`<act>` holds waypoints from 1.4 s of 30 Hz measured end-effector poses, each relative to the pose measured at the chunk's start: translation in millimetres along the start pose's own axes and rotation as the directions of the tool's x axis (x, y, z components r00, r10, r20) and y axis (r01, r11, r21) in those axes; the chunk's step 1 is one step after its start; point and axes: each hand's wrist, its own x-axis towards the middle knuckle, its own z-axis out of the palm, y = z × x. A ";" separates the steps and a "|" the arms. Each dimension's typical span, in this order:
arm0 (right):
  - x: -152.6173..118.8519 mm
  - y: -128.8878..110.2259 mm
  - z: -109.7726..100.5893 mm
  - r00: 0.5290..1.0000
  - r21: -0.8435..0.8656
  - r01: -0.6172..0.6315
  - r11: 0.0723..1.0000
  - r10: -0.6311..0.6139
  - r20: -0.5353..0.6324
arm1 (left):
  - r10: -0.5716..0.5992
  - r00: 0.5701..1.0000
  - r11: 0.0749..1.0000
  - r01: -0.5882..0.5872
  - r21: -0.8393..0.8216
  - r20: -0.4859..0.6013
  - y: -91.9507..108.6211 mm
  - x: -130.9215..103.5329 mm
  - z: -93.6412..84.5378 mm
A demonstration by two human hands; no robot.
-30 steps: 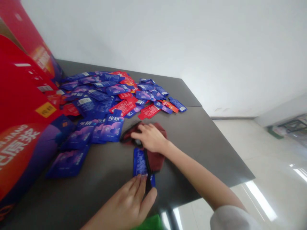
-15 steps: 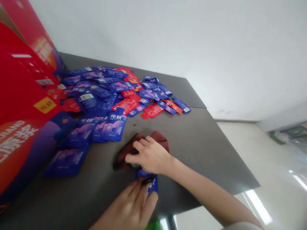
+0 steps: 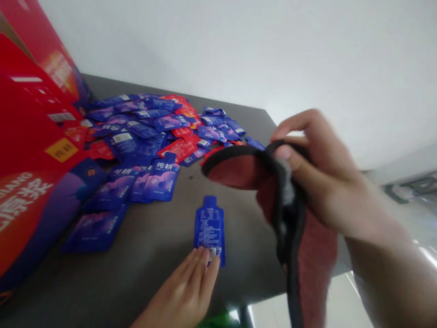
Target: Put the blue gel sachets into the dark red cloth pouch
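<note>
A blue spouted pouch (image 3: 209, 225) lies flat on the table, its printed side up and its narrow neck pointing away from me. My left hand (image 3: 186, 284) rests with fingers stretched out on the lower end of this pouch, by the barcode. Raised above the right part of the table, my right hand (image 3: 317, 177) pinches a maroon cloth with black edging (image 3: 316, 269) between thumb and fingers. The cloth hangs down in folds and is blurred. What kind of cloth item it is, I cannot tell.
Several blue pouches (image 3: 162, 180) lie to the left, with a heap of blue and red pouches (image 3: 153, 116) behind them. A large red printed box (image 3: 30, 123) stands at the left. The grey table (image 3: 157, 241) meets a white wall (image 3: 191, 50).
My right hand has lifted the maroon cloth off the table, up and to the right. The blue pouch that was mostly covered is now in plain sight. My left hand has barely moved.
</note>
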 end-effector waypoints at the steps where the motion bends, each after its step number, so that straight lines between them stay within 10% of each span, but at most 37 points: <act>1: -7.8 -2.5 14.0 0.994 -0.053 0.010 0.999 -0.004 0.109 | -0.008 1.000 1.000 0.008 0.009 0.024 1.1 0.7 0.6; 3: -24.1 0.3 49.8 0.927 -0.202 0.084 0.976 -0.002 0.375 | -0.040 0.999 0.999 0.040 0.004 0.025 3.1 1.3 2.4; 11: -79.7 23.8 111.4 0.856 -0.112 0.277 0.954 -0.193 0.480 | -0.055 0.993 0.998 0.051 -0.037 -0.107 1.9 4.5 8.8; 17: -26.2 69.0 136.6 0.830 -0.246 0.329 0.912 -0.155 0.536 | 0.037 0.989 0.995 -0.051 -0.090 -0.144 -4.0 8.8 6.4; 21: 14.9 85.7 125.9 0.935 -0.364 0.100 0.926 0.038 0.352 | -0.013 0.992 0.992 -0.003 -0.123 -0.128 -3.3 9.1 5.9; 25: -12.7 40.6 94.2 0.965 -0.204 0.154 0.967 -0.103 0.241 | -0.066 0.987 0.996 0.056 -0.072 -0.148 2.7 5.5 9.0; 31: -61.9 23.9 117.2 0.747 -0.159 0.445 0.881 -0.267 0.609 | -0.008 1.000 0.997 0.006 -0.081 -0.023 2.8 3.5 5.3; 37: 8.0 79.7 135.4 0.898 -0.396 0.228 0.889 -0.034 0.439 | -0.038 0.988 0.992 0.020 -0.121 -0.152 -1.8 12.1 4.8; 42: -5.0 37.4 93.2 0.928 -0.200 0.251 0.947 -0.177 0.328 | -0.093 0.987 0.988 0.075 -0.131 -0.135 3.2 8.9 11.0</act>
